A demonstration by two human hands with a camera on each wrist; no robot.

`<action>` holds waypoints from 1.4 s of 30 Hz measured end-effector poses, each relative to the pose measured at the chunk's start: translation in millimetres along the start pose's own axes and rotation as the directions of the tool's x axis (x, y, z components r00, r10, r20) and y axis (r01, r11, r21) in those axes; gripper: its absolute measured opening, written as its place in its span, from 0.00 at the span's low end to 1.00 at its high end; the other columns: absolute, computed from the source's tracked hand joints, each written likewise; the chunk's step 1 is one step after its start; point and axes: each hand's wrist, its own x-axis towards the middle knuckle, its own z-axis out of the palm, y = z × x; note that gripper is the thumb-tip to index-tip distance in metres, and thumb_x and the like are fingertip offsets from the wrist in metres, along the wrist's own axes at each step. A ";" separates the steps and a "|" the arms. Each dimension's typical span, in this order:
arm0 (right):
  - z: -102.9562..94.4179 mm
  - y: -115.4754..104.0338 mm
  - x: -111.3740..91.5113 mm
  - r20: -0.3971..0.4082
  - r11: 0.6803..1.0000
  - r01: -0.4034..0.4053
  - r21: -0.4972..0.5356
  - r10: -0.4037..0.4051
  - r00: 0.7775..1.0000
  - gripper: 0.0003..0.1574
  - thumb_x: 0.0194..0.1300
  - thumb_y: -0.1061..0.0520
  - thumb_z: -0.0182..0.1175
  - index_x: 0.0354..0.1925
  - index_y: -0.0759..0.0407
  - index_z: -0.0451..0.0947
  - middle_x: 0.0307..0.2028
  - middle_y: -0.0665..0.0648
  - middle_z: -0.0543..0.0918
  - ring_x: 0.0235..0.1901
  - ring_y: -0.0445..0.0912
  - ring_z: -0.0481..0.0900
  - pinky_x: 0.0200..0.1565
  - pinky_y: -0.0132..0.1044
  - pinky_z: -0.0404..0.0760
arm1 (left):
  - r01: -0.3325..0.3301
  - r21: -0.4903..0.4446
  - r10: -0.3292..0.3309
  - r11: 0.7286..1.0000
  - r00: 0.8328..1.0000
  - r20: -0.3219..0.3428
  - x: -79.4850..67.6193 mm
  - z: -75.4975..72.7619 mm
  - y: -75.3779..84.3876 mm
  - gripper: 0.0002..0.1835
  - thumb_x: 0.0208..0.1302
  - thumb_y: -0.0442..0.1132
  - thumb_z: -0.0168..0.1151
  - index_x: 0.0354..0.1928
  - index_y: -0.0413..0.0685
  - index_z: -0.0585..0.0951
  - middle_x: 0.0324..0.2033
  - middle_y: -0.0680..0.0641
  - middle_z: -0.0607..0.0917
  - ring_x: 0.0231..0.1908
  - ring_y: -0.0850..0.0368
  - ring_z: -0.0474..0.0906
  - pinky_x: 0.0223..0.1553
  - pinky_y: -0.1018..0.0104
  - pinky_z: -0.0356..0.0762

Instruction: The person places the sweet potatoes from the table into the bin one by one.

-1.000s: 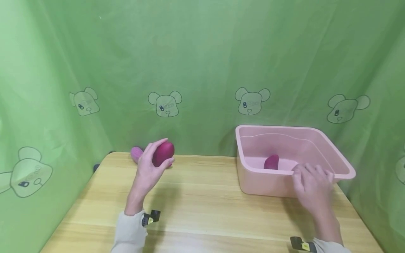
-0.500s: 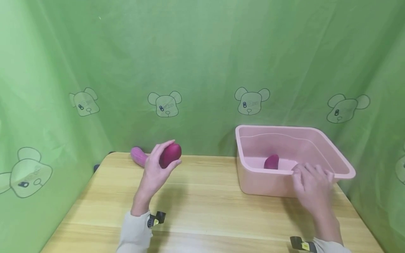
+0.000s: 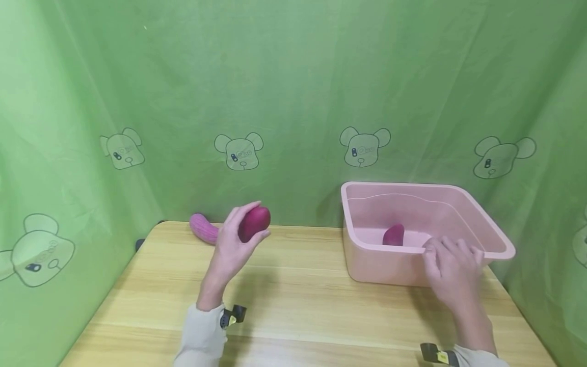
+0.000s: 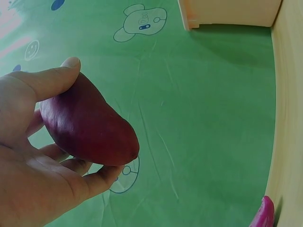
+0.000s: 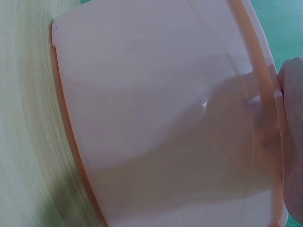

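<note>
My left hand (image 3: 231, 252) holds a smooth, dark red mango-shaped fruit (image 3: 255, 223) in the air above the far left part of the table. In the left wrist view, thumb and fingers wrap round one end of the fruit (image 4: 92, 125), and its small tip points away from the palm. Behind the hand lies a long purple eggplant (image 3: 203, 229), partly hidden by it. On the right, my right hand (image 3: 455, 275) grips the near rim of a pink plastic bin (image 3: 385, 265), fingers curled over the edge. Inside the bin sits another dark red piece (image 3: 394, 235), its lower part hidden.
A light wooden table (image 3: 302, 316) carries everything. Green curtains (image 3: 293, 92) printed with bear heads hang at the back and both sides, close to the table's edges. The bin stands at the table's far right, its wall facing the right wrist camera.
My left hand has moved right with the dark red fruit, uncovering more of the eggplant behind it. The right hand, the bin and the piece inside have stayed in place.
</note>
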 end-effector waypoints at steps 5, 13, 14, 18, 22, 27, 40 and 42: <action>0.0 -0.1 0.3 -0.006 1.000 0.003 -0.001 -0.003 1.000 0.16 0.74 0.56 0.44 0.35 0.58 0.77 0.32 0.59 0.77 0.35 0.58 0.67 0.47 0.64 0.59 | 0.001 -0.008 -0.001 1.000 1.000 0.011 2.0 4.1 1.4 0.34 0.59 0.36 0.77 0.68 0.57 0.77 0.54 0.47 0.80 0.52 0.48 0.81 0.52 0.52 0.84; 0.2 -0.3 0.4 -0.008 1.000 0.002 -0.001 -0.002 1.000 0.17 0.74 0.55 0.44 0.35 0.58 0.77 0.32 0.59 0.78 0.35 0.58 0.67 0.47 0.64 0.59 | -0.002 0.001 0.002 1.000 1.000 0.012 6.2 10.8 6.0 0.34 0.60 0.38 0.77 0.68 0.56 0.77 0.54 0.47 0.80 0.52 0.48 0.81 0.52 0.52 0.83; 0.2 -0.4 0.4 -0.006 1.000 0.001 -0.002 -0.001 1.000 0.17 0.75 0.55 0.44 0.35 0.58 0.77 0.32 0.59 0.78 0.35 0.58 0.67 0.47 0.64 0.59 | 0.000 -0.002 0.001 1.000 1.000 0.013 6.4 11.3 6.8 0.34 0.60 0.38 0.77 0.68 0.55 0.76 0.55 0.47 0.80 0.52 0.47 0.81 0.53 0.52 0.83; -0.5 -1.6 0.5 -0.001 1.000 0.000 -0.003 0.000 1.000 0.17 0.75 0.55 0.44 0.35 0.58 0.77 0.33 0.60 0.78 0.36 0.58 0.67 0.47 0.64 0.59 | 0.007 -0.010 -0.007 1.000 1.000 0.018 7.0 14.3 7.6 0.34 0.60 0.39 0.77 0.68 0.58 0.76 0.55 0.47 0.80 0.53 0.48 0.81 0.53 0.52 0.83; -1.2 -2.2 0.4 -0.003 1.000 0.001 -0.001 -0.001 1.000 0.16 0.74 0.56 0.44 0.35 0.58 0.77 0.33 0.60 0.78 0.36 0.58 0.67 0.47 0.65 0.59 | 0.011 -0.014 -0.011 1.000 1.000 0.026 7.8 18.4 6.9 0.34 0.60 0.39 0.77 0.68 0.60 0.76 0.55 0.48 0.80 0.53 0.49 0.81 0.53 0.53 0.83; -0.8 -1.7 0.3 -0.003 1.000 -0.001 0.000 0.001 1.000 0.16 0.74 0.56 0.45 0.35 0.58 0.77 0.33 0.60 0.78 0.36 0.58 0.67 0.48 0.65 0.58 | 0.011 -0.039 -0.010 0.999 0.999 0.036 8.6 23.0 9.3 0.34 0.60 0.39 0.77 0.69 0.61 0.76 0.55 0.49 0.80 0.53 0.49 0.81 0.53 0.53 0.84; -0.4 0.0 -0.5 -0.009 1.000 0.002 -0.006 -0.002 1.000 0.15 0.74 0.56 0.45 0.34 0.58 0.77 0.33 0.60 0.78 0.36 0.59 0.68 0.47 0.65 0.59 | -0.023 -0.031 0.024 0.999 0.999 0.041 13.0 36.3 12.5 0.34 0.60 0.39 0.77 0.68 0.58 0.76 0.54 0.47 0.80 0.52 0.49 0.81 0.52 0.55 0.84; -0.3 0.0 -0.4 -0.010 1.000 0.004 -0.004 -0.004 1.000 0.15 0.73 0.56 0.45 0.34 0.58 0.77 0.33 0.60 0.78 0.36 0.59 0.68 0.47 0.65 0.59 | -0.027 -0.034 0.028 0.999 0.999 0.045 13.2 37.5 13.9 0.34 0.60 0.39 0.77 0.68 0.58 0.76 0.54 0.47 0.80 0.52 0.49 0.81 0.52 0.55 0.84</action>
